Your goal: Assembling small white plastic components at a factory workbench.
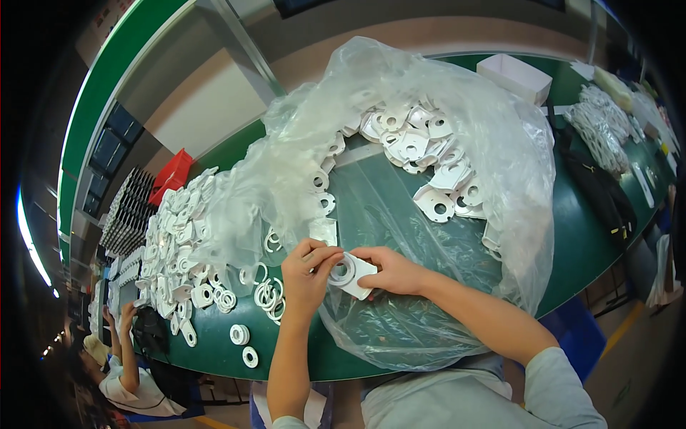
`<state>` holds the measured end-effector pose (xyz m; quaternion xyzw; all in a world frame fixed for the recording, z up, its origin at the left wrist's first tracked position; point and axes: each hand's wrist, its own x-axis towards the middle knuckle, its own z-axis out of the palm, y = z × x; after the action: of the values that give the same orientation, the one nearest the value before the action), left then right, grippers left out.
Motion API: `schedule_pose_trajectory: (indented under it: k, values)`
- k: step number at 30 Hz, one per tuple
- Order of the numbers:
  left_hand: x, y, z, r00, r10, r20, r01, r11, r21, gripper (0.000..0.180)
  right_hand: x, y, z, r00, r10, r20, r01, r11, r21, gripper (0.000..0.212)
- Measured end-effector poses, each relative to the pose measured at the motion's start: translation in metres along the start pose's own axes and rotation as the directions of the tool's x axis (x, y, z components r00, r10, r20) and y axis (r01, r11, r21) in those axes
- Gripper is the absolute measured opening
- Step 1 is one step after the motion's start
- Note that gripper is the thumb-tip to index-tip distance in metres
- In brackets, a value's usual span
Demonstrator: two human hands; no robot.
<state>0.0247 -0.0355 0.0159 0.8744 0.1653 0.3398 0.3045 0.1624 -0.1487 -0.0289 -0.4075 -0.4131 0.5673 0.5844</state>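
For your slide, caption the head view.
Both hands hold a white plastic part above a clear bag of parts.

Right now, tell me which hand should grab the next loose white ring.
Probably the left hand: the loose white rings lie just beside it. The right hand sits farther away, gripping the white plate.

The light over my desk [586,243] is bright and even, coming from above — a strip lamp [28,239] burns white at the far left rim. The clear plastic bag [400,179] throws soft glare and milky highlights. Shadows under my hands are faint. Straight edges bow hard near the rim — the corners fall to black, and the lower left goes dim and blurry.
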Motion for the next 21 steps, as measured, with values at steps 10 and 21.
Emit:
schedule_pose_trajectory:
  k: [10, 21]
  values:
    - [-0.001, -0.001, 0.004, 0.988, 0.152, -0.018, -0.149, 0.983, 0.109, 0.016, 0.001, 0.004, 0.000, 0.998, -0.066, -0.015, 0.064, 0.994, -0.084, 0.036]
    - [0.001, -0.009, -0.017, 0.982, -0.191, -0.009, 0.187, 0.969, -0.162, 0.009, 0.002, 0.002, 0.000, 0.990, -0.077, -0.116, 0.083, 0.995, 0.047, 0.033]
